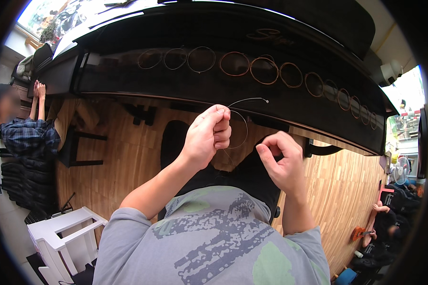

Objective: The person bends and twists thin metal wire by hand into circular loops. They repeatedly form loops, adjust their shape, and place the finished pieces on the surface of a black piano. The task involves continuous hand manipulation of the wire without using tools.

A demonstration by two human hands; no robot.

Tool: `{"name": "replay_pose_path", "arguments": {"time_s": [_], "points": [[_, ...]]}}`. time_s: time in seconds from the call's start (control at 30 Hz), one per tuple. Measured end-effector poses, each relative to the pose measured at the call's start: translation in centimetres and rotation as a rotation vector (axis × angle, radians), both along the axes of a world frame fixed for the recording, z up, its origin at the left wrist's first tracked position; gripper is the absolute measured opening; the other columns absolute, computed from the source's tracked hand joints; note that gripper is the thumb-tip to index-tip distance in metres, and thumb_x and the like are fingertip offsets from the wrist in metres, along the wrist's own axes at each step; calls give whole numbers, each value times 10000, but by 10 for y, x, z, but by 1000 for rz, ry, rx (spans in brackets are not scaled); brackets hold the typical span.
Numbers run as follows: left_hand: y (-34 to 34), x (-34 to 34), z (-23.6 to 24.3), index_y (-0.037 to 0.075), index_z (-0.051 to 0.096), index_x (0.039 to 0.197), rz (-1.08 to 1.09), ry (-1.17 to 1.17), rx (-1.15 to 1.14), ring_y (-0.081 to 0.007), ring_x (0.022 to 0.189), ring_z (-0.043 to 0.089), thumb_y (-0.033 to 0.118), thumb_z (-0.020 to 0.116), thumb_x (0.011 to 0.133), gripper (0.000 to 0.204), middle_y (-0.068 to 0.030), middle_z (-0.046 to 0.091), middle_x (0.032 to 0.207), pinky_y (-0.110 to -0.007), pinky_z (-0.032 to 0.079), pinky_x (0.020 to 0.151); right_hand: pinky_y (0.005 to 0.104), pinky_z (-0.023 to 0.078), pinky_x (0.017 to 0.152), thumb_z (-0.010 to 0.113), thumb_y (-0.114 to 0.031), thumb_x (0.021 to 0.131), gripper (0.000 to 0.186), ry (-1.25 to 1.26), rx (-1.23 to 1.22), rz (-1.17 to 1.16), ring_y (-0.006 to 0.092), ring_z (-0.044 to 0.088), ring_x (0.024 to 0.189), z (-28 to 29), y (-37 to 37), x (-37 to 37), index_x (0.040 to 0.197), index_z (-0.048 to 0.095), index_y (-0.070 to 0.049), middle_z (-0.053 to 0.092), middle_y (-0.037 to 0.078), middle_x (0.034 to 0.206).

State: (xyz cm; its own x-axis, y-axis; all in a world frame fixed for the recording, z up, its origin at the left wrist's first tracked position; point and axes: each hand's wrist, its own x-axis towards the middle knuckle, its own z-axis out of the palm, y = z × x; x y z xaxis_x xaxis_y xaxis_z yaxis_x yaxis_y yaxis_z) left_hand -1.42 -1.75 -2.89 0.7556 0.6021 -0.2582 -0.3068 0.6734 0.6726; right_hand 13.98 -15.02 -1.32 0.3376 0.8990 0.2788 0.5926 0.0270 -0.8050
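My left hand [208, 132] is closed, thumb and fingers pinching a thin coiled metal string [247, 130]. The loop hangs at the right of the fist, and one end with a small ball on it sticks out past the fingertips. My right hand [287, 161] is held up a short way to the right, apart from the loop. Its fingers are curled and the thumb is close to the index finger. Whether a fine wire is in that pinch cannot be made out. In front of both hands, coiled strings [234, 52] lie in a row on a glossy black piano [128, 87].
The piano's long edge runs across just beyond my hands. At the far left sits another person [31, 133], hands on the dark surface, by a black bench [83, 164]. A white piece of furniture [62, 232] stands at lower left. A small guitar-like instrument [357, 233] is at lower right, near another person.
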Motion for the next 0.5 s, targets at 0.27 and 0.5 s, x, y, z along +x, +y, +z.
{"name": "replay_pose_path", "arguments": {"time_s": [0.27,0.5], "points": [[0,6,5,106,460,850,73,-61,-17,-60,534,277,169,378,966,156,44,312,665,-213,258,465,220,381,487,357,-342,1019,380,1229,-461,411,88,434,511,-42,-13,-49,1171,517,-33,515,24,667],[-6,4,-1,107,445,844,47,-28,-44,-58,538,282,169,379,973,158,46,311,670,-213,263,469,192,372,500,455,-190,1000,161,937,262,-23,73,448,545,-46,-1,-44,1023,519,-45,482,8,671]]}}
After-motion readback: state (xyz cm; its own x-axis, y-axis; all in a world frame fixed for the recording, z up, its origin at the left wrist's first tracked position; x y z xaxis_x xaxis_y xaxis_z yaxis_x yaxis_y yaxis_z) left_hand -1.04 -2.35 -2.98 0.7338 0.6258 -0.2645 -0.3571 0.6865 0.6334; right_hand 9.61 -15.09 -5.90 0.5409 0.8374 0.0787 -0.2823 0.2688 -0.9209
